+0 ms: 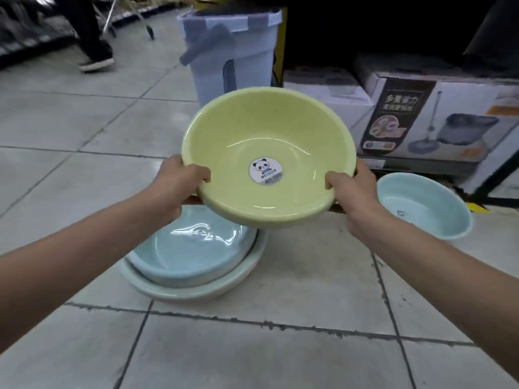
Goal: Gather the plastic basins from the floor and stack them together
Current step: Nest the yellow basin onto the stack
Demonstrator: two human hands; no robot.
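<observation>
Over the floor stack point(157, 287): I see the yellow basin point(280, 136) held in air, tilted toward me; inside only a sticker point(263, 171).
Left hand point(179, 183): grasps its left rim, thumb inside.
Right hand point(354, 189): grasps its right rim, thumb inside.
Stack: a blue basin point(179, 265) nested in a pale basin point(196, 293).
Lone basin point(421, 209): on the floor point(84, 136), at right, apart.
</observation>
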